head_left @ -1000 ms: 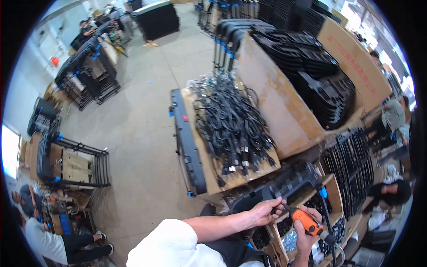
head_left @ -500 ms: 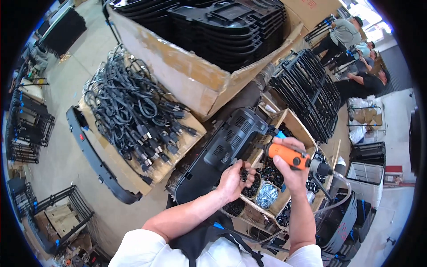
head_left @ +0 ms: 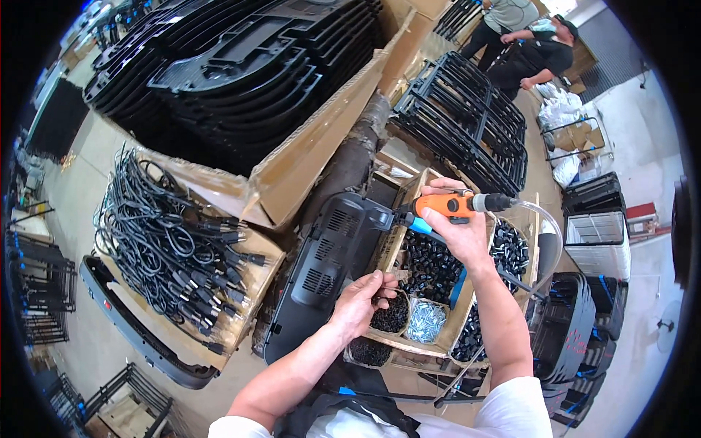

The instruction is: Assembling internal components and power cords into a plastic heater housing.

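Observation:
My right hand (head_left: 461, 232) grips an orange air screwdriver (head_left: 443, 205), its clear hose (head_left: 546, 215) curving off to the right. The driver's nose points left, close to the far end of a black vented plastic cover (head_left: 321, 266). Beside that cover's right edge, my left hand (head_left: 359, 301) is closed with fingertips pinched together; what they hold, if anything, is too small to make out. Just right of these fingers lie a bin of small black screws (head_left: 391, 315) and a bin of silver screws (head_left: 426, 321).
A wooden divided tray (head_left: 454, 332) holds several kinds of black parts. At left, coiled black cables (head_left: 157, 241) lie on cardboard beside a long curved black part (head_left: 139, 328). A large carton (head_left: 292, 186) of stacked black panels stands beyond. Black frames (head_left: 467, 120) and other people (head_left: 537, 58) are far right.
The view has shifted, so the carton and cover fill more of it. The screwdriver has turned to lie more level, its nose now close to the cover's far end. My left hand stays pinched.

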`<state>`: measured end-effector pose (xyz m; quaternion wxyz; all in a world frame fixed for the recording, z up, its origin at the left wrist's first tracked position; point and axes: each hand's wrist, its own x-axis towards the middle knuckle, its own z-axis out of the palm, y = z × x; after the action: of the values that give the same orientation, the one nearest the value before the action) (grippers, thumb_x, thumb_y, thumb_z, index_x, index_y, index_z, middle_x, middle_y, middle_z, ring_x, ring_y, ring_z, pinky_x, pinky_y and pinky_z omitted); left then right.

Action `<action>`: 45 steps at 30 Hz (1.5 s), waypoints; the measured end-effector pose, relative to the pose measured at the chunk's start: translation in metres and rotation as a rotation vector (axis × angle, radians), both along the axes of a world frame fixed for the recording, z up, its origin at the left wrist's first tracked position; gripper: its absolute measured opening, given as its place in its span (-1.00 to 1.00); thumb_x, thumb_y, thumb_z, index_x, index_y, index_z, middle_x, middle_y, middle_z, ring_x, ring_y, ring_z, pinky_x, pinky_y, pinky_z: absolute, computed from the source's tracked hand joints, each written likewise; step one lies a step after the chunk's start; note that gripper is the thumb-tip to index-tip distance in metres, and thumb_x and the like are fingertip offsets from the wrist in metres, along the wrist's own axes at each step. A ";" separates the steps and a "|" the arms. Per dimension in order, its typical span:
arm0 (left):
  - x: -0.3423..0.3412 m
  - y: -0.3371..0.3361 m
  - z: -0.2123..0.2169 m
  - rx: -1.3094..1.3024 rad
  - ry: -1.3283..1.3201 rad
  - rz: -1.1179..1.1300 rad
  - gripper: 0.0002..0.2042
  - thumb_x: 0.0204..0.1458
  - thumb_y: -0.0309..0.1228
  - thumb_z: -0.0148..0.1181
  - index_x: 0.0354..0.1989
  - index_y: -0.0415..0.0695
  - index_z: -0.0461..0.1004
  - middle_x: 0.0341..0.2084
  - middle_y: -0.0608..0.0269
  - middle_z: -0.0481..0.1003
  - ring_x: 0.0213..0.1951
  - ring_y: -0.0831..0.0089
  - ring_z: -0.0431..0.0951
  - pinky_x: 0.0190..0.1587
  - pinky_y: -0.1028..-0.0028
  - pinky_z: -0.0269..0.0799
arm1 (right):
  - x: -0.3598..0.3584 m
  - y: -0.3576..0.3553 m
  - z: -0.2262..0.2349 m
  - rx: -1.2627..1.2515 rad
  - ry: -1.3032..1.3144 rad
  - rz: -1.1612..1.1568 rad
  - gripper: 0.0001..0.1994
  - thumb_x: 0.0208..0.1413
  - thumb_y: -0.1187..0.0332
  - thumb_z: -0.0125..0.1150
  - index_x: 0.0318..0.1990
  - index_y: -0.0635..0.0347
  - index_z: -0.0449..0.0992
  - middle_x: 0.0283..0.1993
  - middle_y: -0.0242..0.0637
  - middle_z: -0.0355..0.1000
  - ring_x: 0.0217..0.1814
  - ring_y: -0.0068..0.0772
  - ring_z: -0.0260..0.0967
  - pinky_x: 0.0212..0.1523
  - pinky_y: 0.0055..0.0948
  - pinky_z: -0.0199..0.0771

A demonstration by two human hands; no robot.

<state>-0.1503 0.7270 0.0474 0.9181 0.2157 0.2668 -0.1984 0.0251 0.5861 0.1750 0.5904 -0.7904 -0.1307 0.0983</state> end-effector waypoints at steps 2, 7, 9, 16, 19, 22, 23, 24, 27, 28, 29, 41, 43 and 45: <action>0.006 -0.001 -0.001 0.010 0.007 -0.014 -0.68 0.44 -0.21 0.09 0.11 -0.21 0.55 -0.28 0.34 0.60 -0.29 0.51 0.56 -0.24 0.53 0.42 | 0.003 -0.006 -0.008 0.027 0.002 -0.005 -0.54 0.11 0.50 0.46 0.16 0.26 0.49 0.12 -0.19 0.59 0.17 -0.43 0.53 0.20 -0.39 0.58; 0.015 -0.005 -0.005 0.022 0.000 0.001 -0.75 0.42 -0.27 0.14 0.08 -0.15 0.57 -0.39 0.42 0.58 -0.42 0.61 0.50 -0.36 0.57 0.42 | 0.006 -0.011 -0.015 0.007 0.006 0.005 -0.54 0.11 0.48 0.45 0.17 0.20 0.49 0.11 -0.21 0.58 0.16 -0.44 0.52 0.22 -0.38 0.55; 0.016 -0.006 -0.013 0.044 0.007 0.008 -0.78 0.42 -0.28 0.16 0.04 -0.15 0.57 -0.40 0.42 0.56 -0.43 0.62 0.49 -0.38 0.58 0.39 | 0.008 -0.012 -0.021 -0.002 0.009 0.025 -0.54 0.09 0.44 0.46 0.15 0.18 0.50 0.09 -0.23 0.59 0.17 -0.44 0.52 0.23 -0.34 0.54; 0.034 -0.010 -0.006 0.130 0.021 -0.008 -0.81 0.41 -0.32 0.15 0.07 -0.12 0.49 -0.38 0.42 0.50 -0.41 0.59 0.43 -0.37 0.59 0.33 | 0.015 -0.011 -0.027 -0.083 -0.041 0.060 -0.58 0.06 0.43 0.43 0.11 0.17 0.54 0.03 -0.26 0.61 0.13 -0.45 0.55 0.20 -0.35 0.53; 0.041 -0.009 -0.019 0.102 -0.034 0.022 -0.82 0.43 -0.35 0.10 0.08 -0.12 0.48 -0.36 0.41 0.50 -0.39 0.58 0.44 -0.35 0.58 0.34 | 0.020 -0.009 -0.027 -0.135 -0.040 0.121 -0.54 0.08 0.42 0.45 0.15 0.22 0.50 0.08 -0.24 0.59 0.17 -0.44 0.51 0.26 -0.33 0.50; 0.054 -0.012 -0.019 0.088 0.043 0.065 -0.81 0.44 -0.39 0.04 0.11 -0.15 0.45 -0.41 0.36 0.49 -0.46 0.60 0.43 -0.44 0.59 0.34 | 0.026 -0.008 -0.030 -0.150 -0.031 0.133 -0.54 0.06 0.43 0.45 0.14 0.21 0.51 0.08 -0.23 0.59 0.16 -0.44 0.52 0.24 -0.33 0.51; 0.056 -0.012 -0.021 0.092 0.046 0.069 -0.81 0.44 -0.39 0.04 0.11 -0.15 0.45 -0.41 0.36 0.49 -0.46 0.60 0.43 -0.44 0.59 0.34 | 0.029 -0.005 -0.029 -0.165 -0.033 0.151 -0.54 0.06 0.42 0.45 0.14 0.21 0.52 0.07 -0.23 0.59 0.15 -0.44 0.52 0.24 -0.33 0.51; 0.059 -0.012 -0.023 0.119 0.040 0.084 -0.80 0.44 -0.41 0.03 0.15 -0.15 0.41 -0.41 0.37 0.49 -0.46 0.59 0.43 -0.45 0.59 0.32 | 0.031 -0.002 -0.029 -0.179 -0.035 0.170 -0.54 0.05 0.41 0.45 0.13 0.22 0.52 0.07 -0.23 0.60 0.15 -0.44 0.52 0.23 -0.34 0.51; 0.073 -0.016 -0.022 0.132 0.030 0.076 -0.75 0.44 -0.41 0.01 0.21 -0.12 0.36 -0.39 0.36 0.48 -0.42 0.56 0.44 -0.41 0.56 0.32 | 0.033 -0.008 -0.026 -0.183 -0.010 0.151 -0.54 0.05 0.40 0.46 0.13 0.22 0.53 0.07 -0.23 0.60 0.14 -0.44 0.53 0.23 -0.34 0.51; 0.076 -0.014 -0.021 0.136 0.035 0.063 -0.73 0.44 -0.38 0.01 0.24 -0.09 0.35 -0.36 0.35 0.49 -0.39 0.54 0.45 -0.36 0.53 0.34 | 0.032 -0.008 -0.027 -0.161 -0.023 0.148 -0.55 0.06 0.40 0.46 0.13 0.22 0.53 0.07 -0.23 0.60 0.14 -0.44 0.53 0.23 -0.34 0.51; 0.080 -0.013 -0.023 0.126 -0.010 0.056 -0.81 0.44 -0.37 0.01 0.13 -0.10 0.38 -0.36 0.33 0.48 -0.41 0.53 0.43 -0.37 0.51 0.33 | 0.029 -0.007 -0.024 -0.163 0.008 0.124 -0.56 0.06 0.39 0.46 0.11 0.22 0.53 0.07 -0.25 0.60 0.13 -0.46 0.53 0.22 -0.36 0.51; 0.096 -0.020 -0.037 0.202 0.033 0.113 -0.88 0.45 -0.35 0.01 -0.17 -0.07 0.36 -0.37 0.35 0.46 -0.43 0.56 0.38 -0.35 0.55 0.34 | 0.033 -0.007 -0.023 -0.280 -0.038 0.198 -0.62 0.05 0.37 0.45 0.04 0.19 0.59 -0.02 -0.35 0.60 0.03 -0.49 0.53 0.16 -0.38 0.52; 0.094 -0.020 -0.037 0.196 0.007 0.102 -0.90 0.45 -0.36 0.02 -0.14 -0.09 0.38 -0.36 0.35 0.47 -0.42 0.56 0.39 -0.33 0.56 0.35 | 0.032 -0.005 -0.020 -0.310 -0.002 0.214 -0.64 0.05 0.36 0.44 0.02 0.18 0.60 -0.06 -0.36 0.59 -0.02 -0.50 0.52 0.12 -0.39 0.52; 0.088 -0.021 -0.036 0.189 -0.021 0.091 -0.90 0.45 -0.37 0.03 -0.11 -0.10 0.40 -0.34 0.35 0.49 -0.41 0.56 0.41 -0.32 0.56 0.37 | 0.031 -0.006 -0.019 -0.316 -0.008 0.216 -0.64 0.05 0.35 0.44 0.02 0.17 0.60 -0.06 -0.36 0.59 -0.02 -0.50 0.52 0.11 -0.39 0.53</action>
<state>-0.0622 0.7059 0.0114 0.9044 0.2911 0.2844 -0.1280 0.0559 0.5806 0.1556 0.4443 -0.8551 -0.1999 0.1774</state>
